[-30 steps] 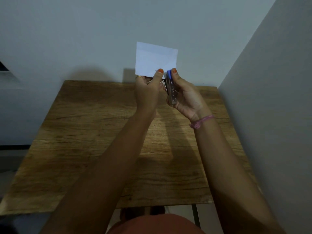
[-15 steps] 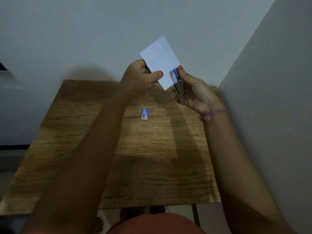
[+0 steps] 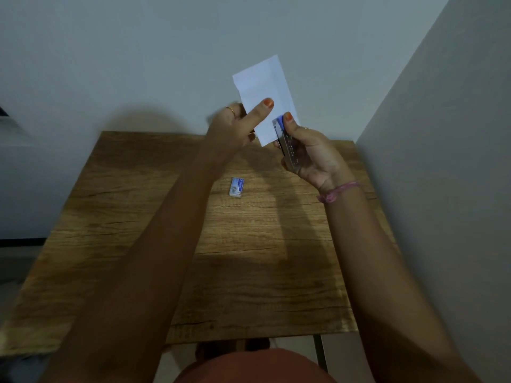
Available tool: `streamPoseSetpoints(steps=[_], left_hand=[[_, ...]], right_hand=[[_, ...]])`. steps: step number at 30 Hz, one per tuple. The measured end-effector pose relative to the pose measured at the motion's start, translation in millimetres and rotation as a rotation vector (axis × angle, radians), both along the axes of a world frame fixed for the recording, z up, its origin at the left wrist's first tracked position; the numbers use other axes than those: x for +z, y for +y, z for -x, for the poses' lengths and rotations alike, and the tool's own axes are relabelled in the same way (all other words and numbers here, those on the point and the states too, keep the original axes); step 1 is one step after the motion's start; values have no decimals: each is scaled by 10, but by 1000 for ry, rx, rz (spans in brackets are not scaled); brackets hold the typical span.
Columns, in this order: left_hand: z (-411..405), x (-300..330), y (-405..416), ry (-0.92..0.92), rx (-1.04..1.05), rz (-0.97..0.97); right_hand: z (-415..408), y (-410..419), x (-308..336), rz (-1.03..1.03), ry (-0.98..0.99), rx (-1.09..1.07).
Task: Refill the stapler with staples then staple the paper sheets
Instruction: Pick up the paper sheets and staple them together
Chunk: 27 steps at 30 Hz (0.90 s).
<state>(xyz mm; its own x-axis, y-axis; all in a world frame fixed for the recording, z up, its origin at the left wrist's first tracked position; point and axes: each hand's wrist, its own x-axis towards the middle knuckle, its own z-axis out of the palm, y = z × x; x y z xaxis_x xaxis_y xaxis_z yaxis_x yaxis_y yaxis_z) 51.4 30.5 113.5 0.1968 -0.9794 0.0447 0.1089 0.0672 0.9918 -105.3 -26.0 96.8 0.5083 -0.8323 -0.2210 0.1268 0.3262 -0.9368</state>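
The white folded paper sheets [image 3: 264, 98] were held up in the air above the far edge of the tabletop, tilted so that one corner pointed down; the left hand [image 3: 235, 128] pinched them along their left side, its thumb [image 3: 261, 109] laid flat across the near face and its other fingers hidden behind the paper, a thin gold ring on one of them; the right hand [image 3: 312, 153] was wrapped around the small silver metal stapler with a blue top [image 3: 287, 146], thumb tip pressed on the blue front end, fingers curled round the body from behind; the stapler's front end met the lower right edge of the sheets, though whether the paper sat inside its mouth could not be told; a pink braided thread bracelet [image 3: 338, 190] circled the right wrist.

The small blue and white cardboard box of staples [image 3: 237, 186] lay flat on the brown wood-grain tabletop [image 3: 138, 244], in the far half, near the middle between left and right edges, well below both hands and touched by neither; shadows of the arms fell across the wood; the tabletop stood pushed into a corner of the room, a pale grey wall [image 3: 138, 51] behind its far edge and another along its right edge; a dark metal table leg [image 3: 320, 352] showed below the near right corner.
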Motion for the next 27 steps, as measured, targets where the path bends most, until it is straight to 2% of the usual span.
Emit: streamPoseSetpoints(steps=[5,8,16,22,27], left_hand=[[174,-93,9,-41,34,-25],[246,-140,15,55,106,-26],[303,-176,-33,246,96,-14],[289,-203,-79,213,120,-25],[289,-229,-98,257,112,-23]], right_hand=[[-60,57,48,7,-80,-9],[-95,81,60,-1,-87,-30],[-141,82,64,99,2,-78],[-192,114,52,80,-27,-155],[-211,111,28,97,-11,-203]])
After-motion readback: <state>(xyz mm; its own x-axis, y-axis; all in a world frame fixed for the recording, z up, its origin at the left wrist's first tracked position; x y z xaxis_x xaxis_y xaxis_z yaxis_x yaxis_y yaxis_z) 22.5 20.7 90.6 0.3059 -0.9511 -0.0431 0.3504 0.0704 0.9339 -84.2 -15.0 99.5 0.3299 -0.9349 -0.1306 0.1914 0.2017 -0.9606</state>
